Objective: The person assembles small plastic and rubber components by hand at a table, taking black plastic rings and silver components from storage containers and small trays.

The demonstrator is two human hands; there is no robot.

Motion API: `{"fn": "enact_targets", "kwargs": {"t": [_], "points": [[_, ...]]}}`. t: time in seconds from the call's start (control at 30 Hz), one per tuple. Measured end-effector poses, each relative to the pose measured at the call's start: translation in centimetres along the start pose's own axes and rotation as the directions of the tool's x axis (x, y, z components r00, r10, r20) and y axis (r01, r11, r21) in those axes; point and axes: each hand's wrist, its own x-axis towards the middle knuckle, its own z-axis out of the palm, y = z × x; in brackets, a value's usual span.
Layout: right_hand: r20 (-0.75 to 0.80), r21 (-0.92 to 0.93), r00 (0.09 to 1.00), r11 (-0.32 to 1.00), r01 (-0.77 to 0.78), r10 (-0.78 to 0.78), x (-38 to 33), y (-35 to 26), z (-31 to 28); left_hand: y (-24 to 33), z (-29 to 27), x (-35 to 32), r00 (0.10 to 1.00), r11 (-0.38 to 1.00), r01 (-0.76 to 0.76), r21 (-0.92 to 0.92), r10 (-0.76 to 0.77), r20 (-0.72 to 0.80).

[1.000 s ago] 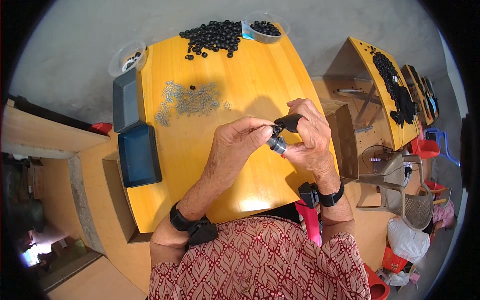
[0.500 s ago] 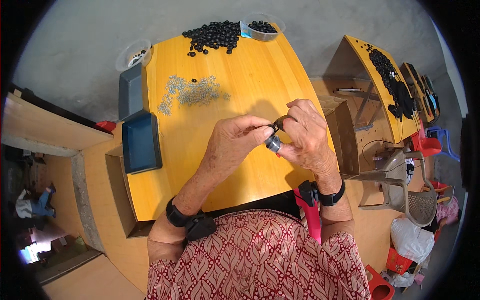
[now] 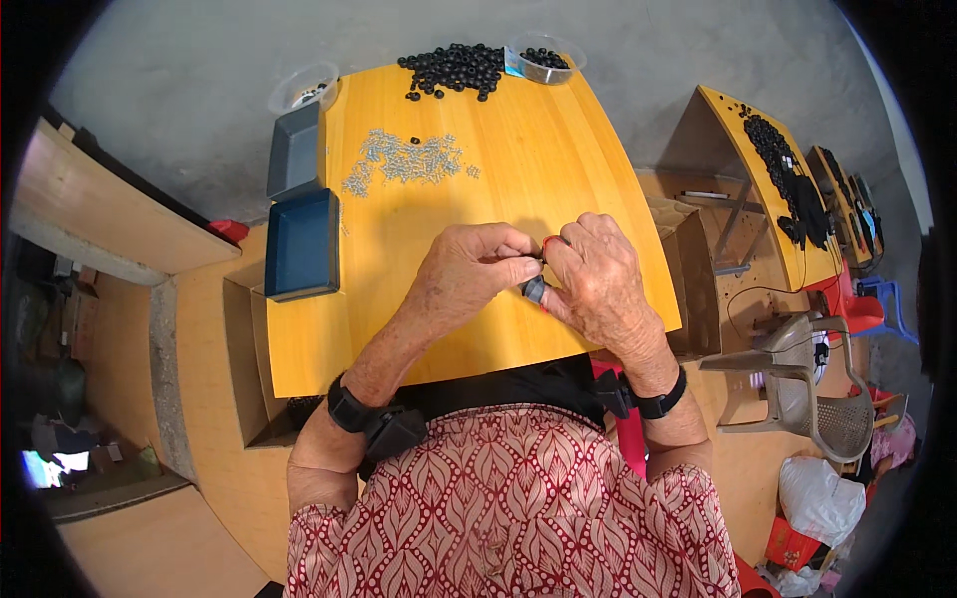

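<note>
Above the near middle of the yellow table (image 3: 558, 149), my two hands meet fingertip to fingertip. My left hand (image 3: 477, 271) is closed, pinching a small black part (image 3: 539, 261) between thumb and forefinger. My right hand (image 3: 605, 284) is curled in from the other side, its thumb and forefinger at the same part. Fingers hide most of that part, so its exact kind does not show. A dark wrap with a red edge covers the right thumb (image 3: 534, 290), and the right forefinger also carries a band. Beyond the hands lie small silvery screw-like pieces (image 3: 411, 159) with one black piece among them.
Black round parts (image 3: 454, 70) are heaped at the far edge, beside a clear tub (image 3: 546, 72) of more. Two dark trays (image 3: 302, 242) (image 3: 296, 149) and another tub (image 3: 304, 88) line the left. Open cardboard boxes (image 3: 688, 264) flank the table; a grey chair (image 3: 797, 374) stands right.
The table and its contents sit slightly higher and further right in view. My fingertips have drawn closer around the black part, which shows less now.
</note>
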Motion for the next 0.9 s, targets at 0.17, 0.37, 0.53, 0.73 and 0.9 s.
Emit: {"fn": "enact_targets", "kwargs": {"t": [0.17, 0.37, 0.53, 0.73, 0.9], "points": [[0.026, 0.15, 0.996, 0.985, -0.089, 0.086, -0.8, -0.2, -0.1, -0.3, 0.0, -1.1, 1.0, 0.999, 0.021, -0.025, -0.021, -0.008], [-0.022, 0.501, 0.975, 0.846, -0.182, 0.223, -0.9, 0.4, -0.4, -1.1, -0.4, -1.6, 0.997, 0.945, 0.026, -0.326, -0.046, -0.054], [0.017, 0.592, 0.961, 0.772, -0.232, 0.276, -1.0, 0.5, -0.1, -0.9, -0.2, -1.7, 0.997, 0.93, 0.036, -0.366, -0.059, -0.053], [0.044, 0.626, 0.945, 0.728, -0.279, 0.325, -1.1, 0.5, 0.0, -0.5, 0.4, -1.9, 0.996, 0.932, 0.043, -0.361, -0.069, -0.06], [-0.015, 0.588, 0.968, 0.785, -0.194, 0.25, -0.9, 0.8, 0.2, -0.3, 0.4, -1.9, 0.998, 0.937, 0.012, -0.349, -0.036, -0.061]]}}
